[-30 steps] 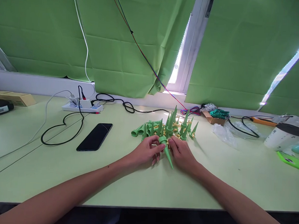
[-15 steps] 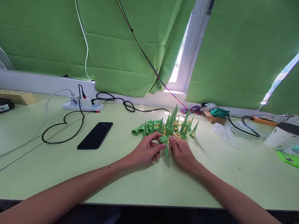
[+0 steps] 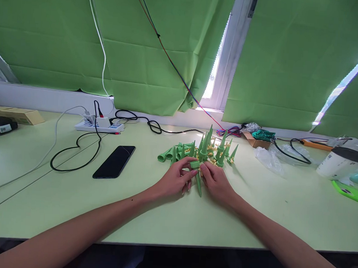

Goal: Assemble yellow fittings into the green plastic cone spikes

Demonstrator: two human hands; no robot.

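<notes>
Thumb and fingers of my left hand (image 3: pixel 176 178) are closed around a green plastic plant-watering spike (image 3: pixel 198 184). Its tip points down toward me and its wide ringed end is uppermost. My right hand (image 3: pixel 220 183) is pinched at the spike's right side, just below the ring, on a small yellow plastic piece that its fingertips mostly hide. Right behind both hands is a group of similar green spikes (image 3: pixel 206 145), several standing tip up with yellow pieces at their bases. More green spikes (image 3: pixel 165 154) lie on their sides at the group's left.
A black phone (image 3: pixel 114 162) lies left on the pale table (image 3: pixel 150 224). Behind it are a white power strip (image 3: pixel 99 126) and looping black cables (image 3: pixel 72 169). At the right are a small cardboard box (image 3: pixel 255 142), clear plastic wrap (image 3: pixel 270 160), a lidded white cup (image 3: pixel 341 163) and a green phone case (image 3: pixel 350 193).
The held spike has shifted slightly left and stands a little more upright. My right fingertips have moved left, closer against its ring. The standing group has not moved.
</notes>
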